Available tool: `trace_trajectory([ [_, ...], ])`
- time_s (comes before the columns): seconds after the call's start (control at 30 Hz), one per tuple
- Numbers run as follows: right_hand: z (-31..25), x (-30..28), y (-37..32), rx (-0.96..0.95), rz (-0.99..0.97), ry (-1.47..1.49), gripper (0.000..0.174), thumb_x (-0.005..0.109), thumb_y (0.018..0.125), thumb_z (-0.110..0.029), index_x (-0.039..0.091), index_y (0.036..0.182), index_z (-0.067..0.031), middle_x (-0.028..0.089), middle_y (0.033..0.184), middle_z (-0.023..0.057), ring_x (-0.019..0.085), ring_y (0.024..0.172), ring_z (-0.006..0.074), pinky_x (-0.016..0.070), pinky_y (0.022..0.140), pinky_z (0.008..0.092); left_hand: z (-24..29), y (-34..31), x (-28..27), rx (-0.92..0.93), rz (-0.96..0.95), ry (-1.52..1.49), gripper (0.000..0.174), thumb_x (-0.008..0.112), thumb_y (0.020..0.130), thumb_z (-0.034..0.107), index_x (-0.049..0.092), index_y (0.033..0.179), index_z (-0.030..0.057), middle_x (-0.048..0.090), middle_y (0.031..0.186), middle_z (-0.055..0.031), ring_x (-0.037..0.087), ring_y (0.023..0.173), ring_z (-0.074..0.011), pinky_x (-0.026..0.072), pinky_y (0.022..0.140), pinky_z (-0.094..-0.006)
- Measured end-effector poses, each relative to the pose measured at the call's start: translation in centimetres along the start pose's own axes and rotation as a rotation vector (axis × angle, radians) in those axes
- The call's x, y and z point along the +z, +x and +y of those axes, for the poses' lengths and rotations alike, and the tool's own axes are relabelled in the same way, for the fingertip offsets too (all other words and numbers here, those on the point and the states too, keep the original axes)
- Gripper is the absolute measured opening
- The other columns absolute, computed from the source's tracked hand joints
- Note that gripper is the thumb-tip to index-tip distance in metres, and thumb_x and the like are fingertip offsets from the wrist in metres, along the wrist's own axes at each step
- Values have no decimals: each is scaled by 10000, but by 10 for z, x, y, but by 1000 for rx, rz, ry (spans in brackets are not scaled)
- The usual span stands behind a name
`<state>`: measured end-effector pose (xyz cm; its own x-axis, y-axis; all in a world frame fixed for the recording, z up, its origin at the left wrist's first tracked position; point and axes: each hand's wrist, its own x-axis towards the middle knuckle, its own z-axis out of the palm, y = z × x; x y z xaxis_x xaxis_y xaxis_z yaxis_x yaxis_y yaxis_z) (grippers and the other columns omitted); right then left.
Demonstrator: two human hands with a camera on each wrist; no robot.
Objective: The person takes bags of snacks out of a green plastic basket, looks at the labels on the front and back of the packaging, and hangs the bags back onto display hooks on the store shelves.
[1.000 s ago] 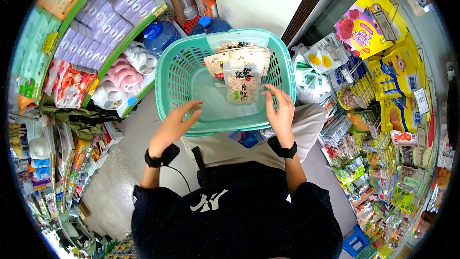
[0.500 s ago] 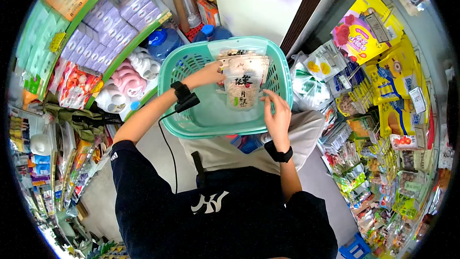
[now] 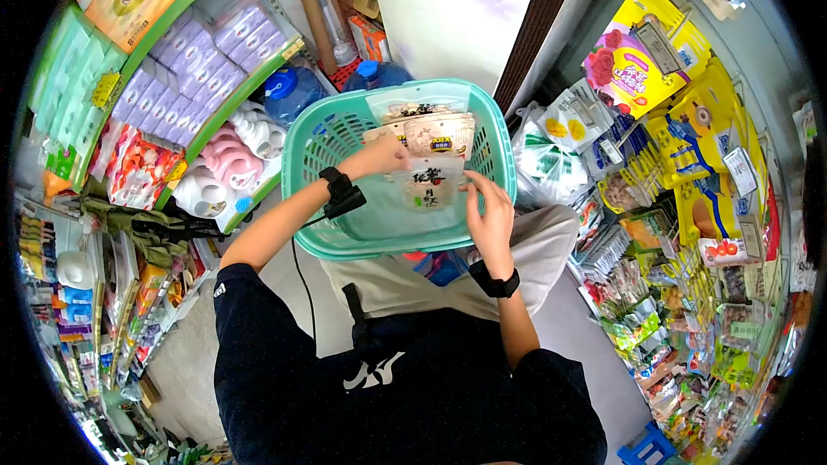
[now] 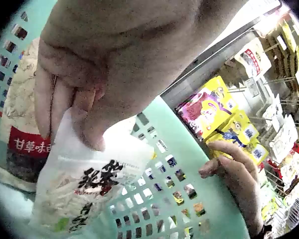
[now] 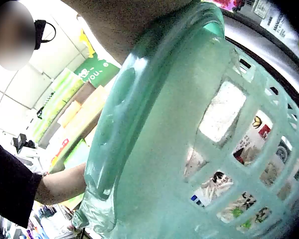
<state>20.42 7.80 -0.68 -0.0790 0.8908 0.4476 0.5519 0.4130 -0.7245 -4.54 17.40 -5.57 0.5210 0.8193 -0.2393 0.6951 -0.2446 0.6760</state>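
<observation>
A mint-green plastic basket (image 3: 388, 246) sits over the person's lap, with several snack pouches (image 3: 441, 131) bunched at its far right. My left hand (image 3: 383, 157) reaches into it and pinches the top edge of the front pouch (image 3: 428, 195), a whitish bag with black characters and a clear lower part. Thumb and fingers grip that pouch's top in the left wrist view, beside a larger pouch with a red label (image 4: 30, 142). By the basket's right rim, my right hand (image 3: 489, 217) is held with loosely bent fingers, nothing held. Basket wall (image 5: 154, 149) fills much of the right wrist view.
Hanging snack bags (image 3: 706, 164) line the right side. Shelves of purple tissue packs (image 3: 185, 60) and white and pink bottles (image 3: 231, 159) stand at left. Beyond the basket are blue water jugs (image 3: 293, 95) and a white plastic bag (image 3: 551, 159).
My left hand has moved from the basket's left side to the pouches and drawn the front one toward me, exposing a pouch behind it. My right hand stays by the right rim.
</observation>
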Motion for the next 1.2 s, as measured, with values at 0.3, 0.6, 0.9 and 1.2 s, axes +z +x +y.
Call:
trace_trajectory([
  [0.3, -4, -2, 3, 25, -29, 23, 281, 549, 774, -101, 534, 1050, -46, 598, 866, 125, 568, 783, 269, 423, 718, 340, 82, -61, -45, 84, 210, -130, 172, 573, 774, 140, 579, 797, -30, 556, 638, -131, 496, 568, -150, 394, 535, -303],
  [0.6, -20, -16, 7, -83, -148, -15, 543, 667, 714, -216, 445, 1153, 13, 569, 998, 181, 554, 926, 276, 415, 804, 324, 142, -120, -77, -8, 431, -348, 203, 539, 840, 159, 564, 796, -36, 502, 680, 39, 404, 618, -32, 334, 536, -188],
  [0.9, -48, -30, 3, 197, -361, 686, 347, 671, 717, -62, 546, 1027, 29, 625, 926, 81, 570, 844, 112, 435, 769, 256, 179, -123, -83, 151, 731, -664, 170, 555, 830, 125, 541, 939, -5, 536, 806, 6, 470, 734, -47, 383, 616, -191],
  [1.2, -84, -53, 21, 168, -117, 751, 330, 669, 700, -17, 547, 1001, 46, 621, 920, 77, 563, 831, 97, 428, 764, 239, 194, -136, -43, 232, 688, -913, 640, 622, 757, 60, 267, 1288, 22, 523, 1110, -119, 497, 1019, -169, 388, 873, -302],
])
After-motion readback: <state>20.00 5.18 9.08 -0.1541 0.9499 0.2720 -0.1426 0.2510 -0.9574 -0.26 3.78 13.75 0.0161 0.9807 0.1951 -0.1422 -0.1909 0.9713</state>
